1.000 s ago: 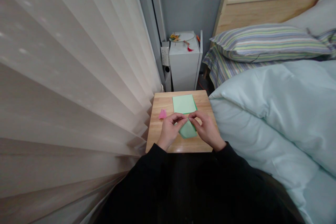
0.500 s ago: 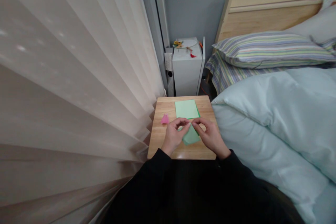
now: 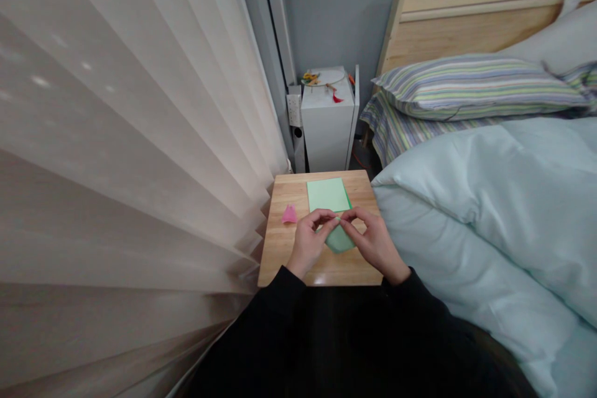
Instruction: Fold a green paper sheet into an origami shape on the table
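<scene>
A pale pleated curtain [image 3: 140, 137] fills the left side, from top to bottom. On the right, a light blue duvet [image 3: 489, 211] is heaped on a bed with a wooden headboard [image 3: 457, 31]. A striped pillow [image 3: 480, 87] lies below the headboard. Between curtain and bed, a small wooden table [image 3: 280, 261] stands in front of the person, whose sleeves [image 3: 275, 305] are black. Beyond it is a white cabinet [image 3: 326, 137] with small colourful items on top.

Over the table, the left hand [image 3: 311, 237] and the right hand [image 3: 373, 239] meet, fingertips almost together. Each pinches the upper part of one piece of green paper [image 3: 339, 241] between thumb and fingers; its lower part shows between the hands, ending in angled edges. Just beyond the fingers, flat pale green sheets [image 3: 328, 194] lie on the table, a darker green edge along their right side. Smallest is a pink paper shape [image 3: 290, 214], resting on the table just beyond the left hand, toward the curtain.
</scene>
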Available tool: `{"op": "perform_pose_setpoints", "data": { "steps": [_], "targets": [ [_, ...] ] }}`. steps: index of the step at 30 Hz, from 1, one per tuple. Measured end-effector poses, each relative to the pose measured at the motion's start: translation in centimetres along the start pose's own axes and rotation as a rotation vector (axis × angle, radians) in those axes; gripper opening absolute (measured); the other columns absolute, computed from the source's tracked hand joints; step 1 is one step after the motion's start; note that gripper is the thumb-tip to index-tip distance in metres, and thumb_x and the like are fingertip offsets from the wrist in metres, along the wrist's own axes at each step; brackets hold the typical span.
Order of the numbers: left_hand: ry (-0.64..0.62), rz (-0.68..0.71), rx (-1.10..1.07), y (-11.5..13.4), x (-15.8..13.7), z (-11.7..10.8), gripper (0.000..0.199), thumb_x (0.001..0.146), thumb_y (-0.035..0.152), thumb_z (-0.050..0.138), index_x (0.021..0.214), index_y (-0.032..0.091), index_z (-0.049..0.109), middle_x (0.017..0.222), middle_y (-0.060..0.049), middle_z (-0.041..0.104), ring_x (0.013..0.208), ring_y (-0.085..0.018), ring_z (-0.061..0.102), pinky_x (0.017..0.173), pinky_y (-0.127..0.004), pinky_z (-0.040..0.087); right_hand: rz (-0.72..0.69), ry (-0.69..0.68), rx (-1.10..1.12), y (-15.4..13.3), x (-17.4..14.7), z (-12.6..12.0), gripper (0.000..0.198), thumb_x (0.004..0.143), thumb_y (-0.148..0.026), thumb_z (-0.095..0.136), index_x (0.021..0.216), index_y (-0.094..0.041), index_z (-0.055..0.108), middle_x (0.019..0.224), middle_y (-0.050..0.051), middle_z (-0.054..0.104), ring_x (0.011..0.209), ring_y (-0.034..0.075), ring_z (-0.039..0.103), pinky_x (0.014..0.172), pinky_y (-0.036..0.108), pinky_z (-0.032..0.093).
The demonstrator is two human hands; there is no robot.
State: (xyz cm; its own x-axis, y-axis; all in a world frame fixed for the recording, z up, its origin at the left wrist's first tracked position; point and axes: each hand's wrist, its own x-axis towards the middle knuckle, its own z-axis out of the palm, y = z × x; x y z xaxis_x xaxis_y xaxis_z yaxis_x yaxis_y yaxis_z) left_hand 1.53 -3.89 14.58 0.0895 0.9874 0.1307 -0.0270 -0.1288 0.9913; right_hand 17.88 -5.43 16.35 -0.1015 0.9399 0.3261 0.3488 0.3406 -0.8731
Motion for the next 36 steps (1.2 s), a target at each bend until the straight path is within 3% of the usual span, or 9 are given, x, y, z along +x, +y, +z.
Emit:
{"op": "perform_pose_setpoints", "data": {
  "steps": [10,30,36],
  "targets": [
    [-0.081,0.053,0.125,0.02,0.00,0.11,0.018,0.089,0.034,0.068,0.088,0.016,0.071,0.087,-0.005,0.074,0.082,-0.018,0.067,0.080,-0.030,0.053,0.001,0.005,-0.007,-0.11,0.11,-0.30,0.015,0.094,-0.032,0.060,0.084,-0.022,0.066,0.081,0.004,0.071,0.081,0.022,0.067,0.077,0.035,0.050],
    [-0.148,0.148,0.311,0.66,-0.28,-0.06,0.014,0.091,0.027,0.065,0.082,0.017,0.070,0.081,-0.004,0.071,0.077,-0.017,0.063,0.073,-0.028,0.048,-0.030,0.012,-0.029,0.10,0.08,-0.12,0.016,0.093,-0.030,0.058,0.080,-0.022,0.062,0.077,0.002,0.067,0.076,0.020,0.064,0.073,0.033,0.048],
    [-0.122,0.113,0.249,0.13,-0.29,-0.07,0.014,0.090,0.029,0.067,0.083,0.017,0.071,0.082,-0.004,0.071,0.077,-0.017,0.063,0.074,-0.028,0.048,-0.003,0.030,-0.064,0.23,0.12,0.03,0.021,0.096,-0.031,0.054,0.080,-0.022,0.062,0.076,0.003,0.069,0.075,0.021,0.065,0.070,0.033,0.046]
  ]
}}
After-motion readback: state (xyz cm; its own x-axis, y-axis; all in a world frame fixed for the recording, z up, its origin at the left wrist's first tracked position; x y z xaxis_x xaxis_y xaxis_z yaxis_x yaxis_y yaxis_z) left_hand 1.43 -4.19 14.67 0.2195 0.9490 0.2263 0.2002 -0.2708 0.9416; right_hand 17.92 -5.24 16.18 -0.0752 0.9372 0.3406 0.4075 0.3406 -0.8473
